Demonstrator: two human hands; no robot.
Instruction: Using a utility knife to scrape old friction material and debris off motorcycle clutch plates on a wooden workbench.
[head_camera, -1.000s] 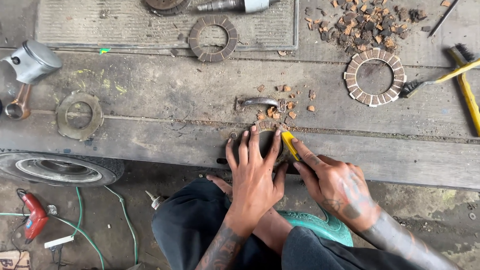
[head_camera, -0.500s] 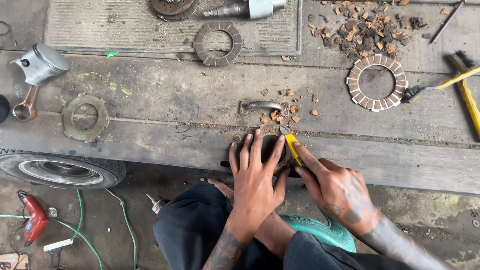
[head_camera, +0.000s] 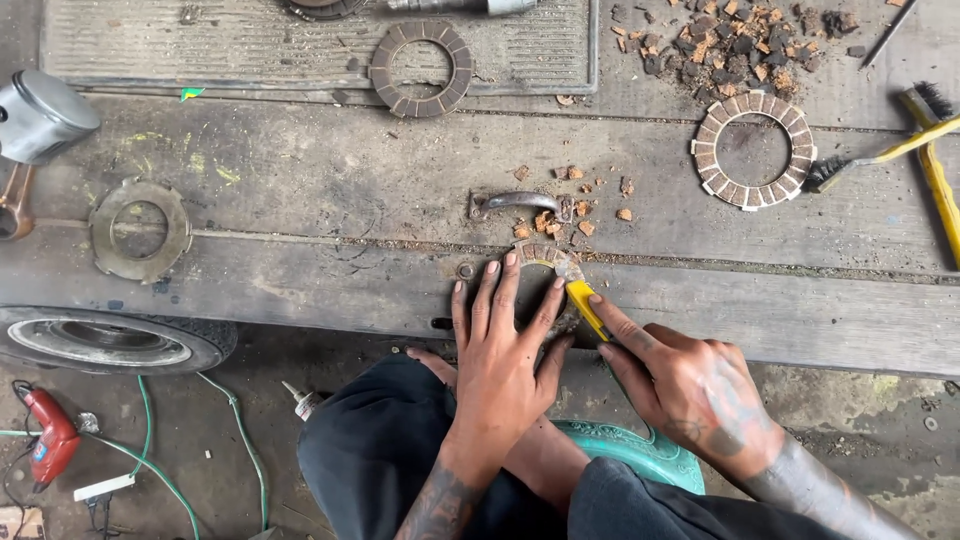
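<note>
Left hand (head_camera: 505, 345) lies flat, fingers spread over a ring (head_camera: 545, 255), as before. Right hand (head_camera: 690, 385) beside it still grips a yellow knife (head_camera: 583, 305), blade at the ring's edge.

My view has slid a little to the right, so the piston (head_camera: 40, 115) now sits nearer the left edge. My yellow knife (head_camera: 583, 305) has moved slightly along the clutch plate (head_camera: 545, 253) rim.
</note>
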